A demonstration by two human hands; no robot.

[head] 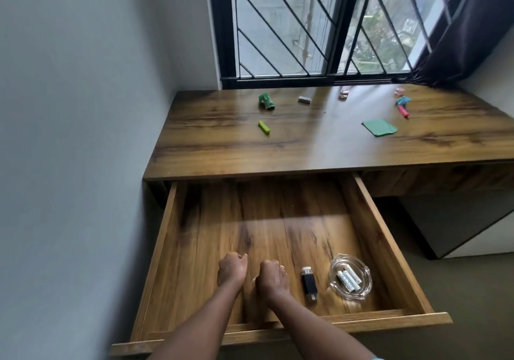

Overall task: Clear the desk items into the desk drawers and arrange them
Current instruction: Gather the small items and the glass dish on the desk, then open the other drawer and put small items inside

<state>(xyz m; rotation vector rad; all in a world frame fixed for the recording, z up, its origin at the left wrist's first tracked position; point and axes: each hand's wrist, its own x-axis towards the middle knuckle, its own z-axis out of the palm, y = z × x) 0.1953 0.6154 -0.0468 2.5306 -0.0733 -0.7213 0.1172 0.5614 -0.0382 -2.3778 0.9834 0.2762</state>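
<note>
The left desk drawer (278,215) is pulled out wide. Both my hands are inside it near the front. My left hand (232,272) is curled like a fist and my right hand (272,277) is beside it with fingers curled down; I see nothing in either. To their right lie a black USB stick (309,283) and a glass ashtray (367,274) holding small white batteries (349,279). On the desk top (306,148) lie a crumpled green thing (266,101), a grey block (304,99), a green marker (264,127), a green folded sheet (379,128) and a pink-and-teal item (403,106).
A small pink jar (400,91) and another small item (344,94) sit by the barred window (319,26). A dark curtain (467,31) hangs at the right. A wall (83,137) runs along the desk's left side. The right drawer front (434,179) is closed.
</note>
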